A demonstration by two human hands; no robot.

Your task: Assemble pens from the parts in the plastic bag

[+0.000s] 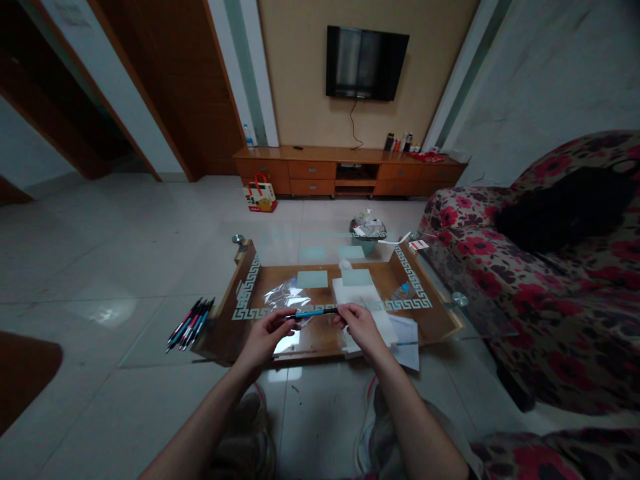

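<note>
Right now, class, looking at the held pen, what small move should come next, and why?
Perhaps the right hand should let go of the pen, leaving it with the left hand: the hands hold opposite ends, and the pile of similar pens lies nearer the left hand.

Bare left hand, lower centre, fingers pinched; bare right hand just right, likewise pinched. Bare left forearm, bare right forearm converge from bottom edge.
</note>
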